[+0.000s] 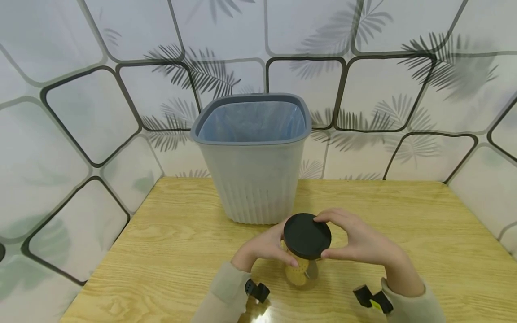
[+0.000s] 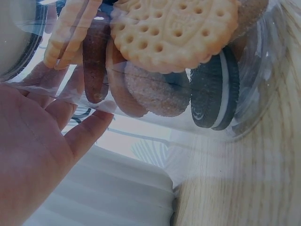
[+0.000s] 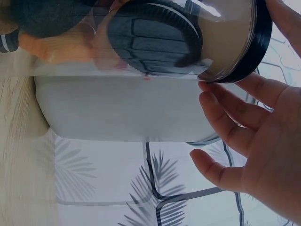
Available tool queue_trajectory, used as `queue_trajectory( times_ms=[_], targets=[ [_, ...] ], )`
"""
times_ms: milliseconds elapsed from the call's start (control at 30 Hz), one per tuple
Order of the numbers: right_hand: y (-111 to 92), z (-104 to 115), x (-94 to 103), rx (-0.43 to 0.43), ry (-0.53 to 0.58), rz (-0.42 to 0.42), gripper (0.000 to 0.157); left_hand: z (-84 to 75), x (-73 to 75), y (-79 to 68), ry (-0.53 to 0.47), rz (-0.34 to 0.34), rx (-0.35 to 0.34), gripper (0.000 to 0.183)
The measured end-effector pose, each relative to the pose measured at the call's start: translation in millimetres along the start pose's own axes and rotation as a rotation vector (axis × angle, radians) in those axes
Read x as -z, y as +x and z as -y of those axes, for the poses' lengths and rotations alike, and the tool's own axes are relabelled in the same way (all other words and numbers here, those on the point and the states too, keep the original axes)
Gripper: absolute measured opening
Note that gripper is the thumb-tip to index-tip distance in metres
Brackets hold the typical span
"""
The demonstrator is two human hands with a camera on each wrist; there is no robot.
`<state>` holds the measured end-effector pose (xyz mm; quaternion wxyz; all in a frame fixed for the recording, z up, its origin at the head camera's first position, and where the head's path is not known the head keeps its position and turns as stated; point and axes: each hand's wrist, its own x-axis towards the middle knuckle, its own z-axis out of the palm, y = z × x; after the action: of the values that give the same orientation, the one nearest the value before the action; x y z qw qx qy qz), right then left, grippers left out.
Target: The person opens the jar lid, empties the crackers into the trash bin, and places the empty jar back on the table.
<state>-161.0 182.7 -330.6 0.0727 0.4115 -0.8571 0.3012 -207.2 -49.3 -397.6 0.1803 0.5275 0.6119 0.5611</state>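
On the counter [image 1: 173,251], just nearer than the bin [image 1: 258,179], the cookie jar [image 1: 296,276] is upright, lid [image 1: 307,235] up; the left hand [image 1: 266,244] holds its body, the right hand [image 1: 359,240] grips the lid.

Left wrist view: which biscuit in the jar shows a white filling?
The black sandwich biscuit, under the right edge of the pale hole-dotted biscuit; its white layer shows edge-on, and no other there shows one.

Cookies [image 2: 174,33] in jar [image 3: 225,33], jar perhaps on table [image 1: 173,233], bin [image 1: 258,179] behind, wall [image 1: 303,27] beyond
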Motion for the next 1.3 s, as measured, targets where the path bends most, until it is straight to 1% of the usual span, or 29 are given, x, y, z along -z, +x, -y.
queue_trajectory(
  times_ms=[233,333,400,500,667,733,800,933,1167,1300],
  targets=[
    [-1,-4,1.3,0.060,0.005,0.001,0.056,1.3,0.8,0.4,0.003,-0.002,-0.012,0.096],
    [-1,-4,1.9,0.066,0.013,0.006,0.056,0.9,0.7,0.9,0.008,-0.002,-0.014,0.097],
    [-1,-3,1.4,0.054,0.010,0.004,0.057,-1.1,0.2,1.0,0.009,-0.005,-0.011,0.097],
    [0,2,-1.1,-0.016,-0.016,-0.017,0.059,-9.9,-1.2,1.6,0.006,-0.020,-0.011,0.097],
    [7,14,-11.9,-0.180,-0.153,-0.073,0.071,-26.5,-4.1,3.5,0.041,-0.083,-0.026,0.091],
    [10,18,-16.8,-0.210,-0.201,-0.094,0.076,-28.6,-4.7,3.5,0.064,-0.106,-0.028,0.083],
    [12,21,-20.7,-0.222,-0.239,-0.117,0.081,-29.6,-4.8,3.1,0.080,-0.120,-0.029,0.077],
    [15,24,-26.7,-0.237,-0.267,-0.156,0.085,-26.7,-4.2,1.9,0.105,-0.128,-0.022,0.081],
    [17,27,-30.6,-0.255,-0.250,-0.194,0.086,-3.4,-2.0,-0.1,0.069,-0.143,0.008,0.085],
    [17,27,-30.6,-0.231,-0.242,-0.191,0.083,-3.4,-2.2,0.2,0.073,-0.145,0.009,0.085]
  ],
)
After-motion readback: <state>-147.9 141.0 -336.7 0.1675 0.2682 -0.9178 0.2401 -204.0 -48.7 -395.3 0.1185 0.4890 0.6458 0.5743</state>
